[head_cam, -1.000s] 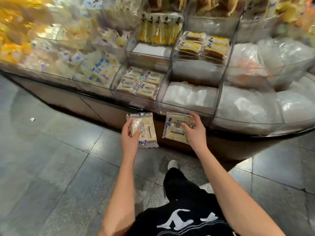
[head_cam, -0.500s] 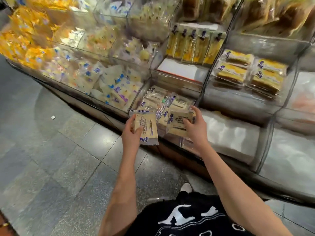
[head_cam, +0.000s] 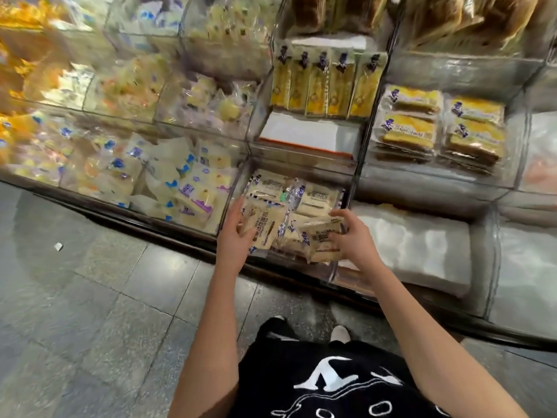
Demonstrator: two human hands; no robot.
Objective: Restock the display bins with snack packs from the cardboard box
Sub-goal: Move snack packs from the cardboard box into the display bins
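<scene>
My left hand [head_cam: 233,238] grips a pale snack pack [head_cam: 265,227] with blue print at the front left of a clear display bin [head_cam: 241,176]. Beside it, my right hand [head_cam: 354,239] holds a second snack pack [head_cam: 321,241] over the bin's front right. Both packs overlap the front wall of the bin. Several packs of the same kind [head_cam: 316,196] lie flat inside it. The cardboard box is out of view.
Clear bins run in tiers: white and blue packs [head_cam: 180,182] to the left, yellow cake slices [head_cam: 327,82] above, yellow cakes [head_cam: 440,128] upper right, clear wrapped stock [head_cam: 416,239] to the right. Grey tiled floor [head_cam: 90,312] lies below, with a paper scrap [head_cam: 58,246].
Both hands rose from below the counter edge up to the bin with their packs. The view swung closer to the shelves and to the left.
</scene>
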